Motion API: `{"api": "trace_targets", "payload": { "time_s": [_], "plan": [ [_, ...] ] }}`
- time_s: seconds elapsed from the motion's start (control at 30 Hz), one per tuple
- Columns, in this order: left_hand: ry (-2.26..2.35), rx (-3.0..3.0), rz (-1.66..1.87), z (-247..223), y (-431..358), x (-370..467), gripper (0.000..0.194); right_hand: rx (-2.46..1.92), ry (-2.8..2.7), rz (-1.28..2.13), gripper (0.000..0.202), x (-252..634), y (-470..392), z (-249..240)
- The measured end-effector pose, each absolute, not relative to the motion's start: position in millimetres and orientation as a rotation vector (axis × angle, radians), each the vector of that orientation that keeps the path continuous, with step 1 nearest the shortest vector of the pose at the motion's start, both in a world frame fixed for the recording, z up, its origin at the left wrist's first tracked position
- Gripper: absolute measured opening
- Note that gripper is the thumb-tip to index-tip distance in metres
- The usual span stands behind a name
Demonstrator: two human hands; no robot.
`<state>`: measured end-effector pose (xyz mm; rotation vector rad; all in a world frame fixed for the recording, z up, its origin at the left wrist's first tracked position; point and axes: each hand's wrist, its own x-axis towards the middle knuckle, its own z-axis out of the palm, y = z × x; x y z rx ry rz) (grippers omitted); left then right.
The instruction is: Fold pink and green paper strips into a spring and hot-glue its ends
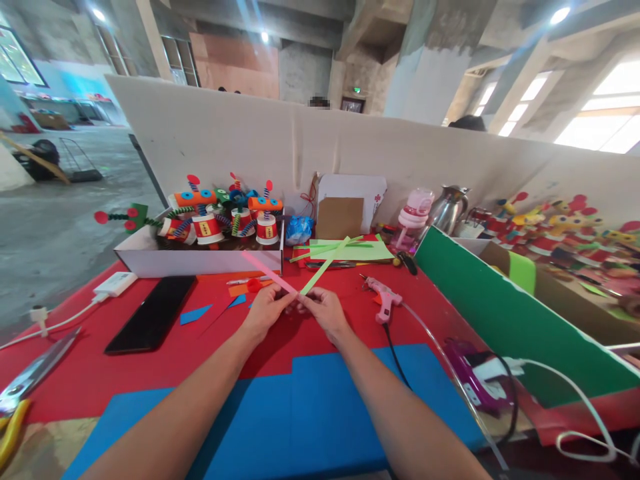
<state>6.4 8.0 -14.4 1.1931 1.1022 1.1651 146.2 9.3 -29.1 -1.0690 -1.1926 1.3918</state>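
Over the red table covering, my left hand pinches near the lower end of a pink paper strip that slants up to the left. My right hand meets it fingertip to fingertip, pinching a light green paper strip that slants up to the right. Both strips come together in a V at the fingers; whether they are joined there is hidden. Beyond the hands lie more green strips and paper. To the right of my right hand rests a pink hot glue gun.
A white box of paper-cup figures stands at the back left. On the left are a black phone and large scissors. A green-sided box, a purple power strip and cords occupy the right. Blue sheets lie in front.
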Motion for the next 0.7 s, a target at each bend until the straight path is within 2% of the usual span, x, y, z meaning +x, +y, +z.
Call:
{"api": "trace_targets", "payload": {
  "time_s": [0.7],
  "plan": [
    [1.105, 1.234, 1.169, -17.4, 9.3, 5.4, 0.025, -1.037, -1.186, 1.387, 0.034, 147.3, 11.9, -29.5]
  ]
}}
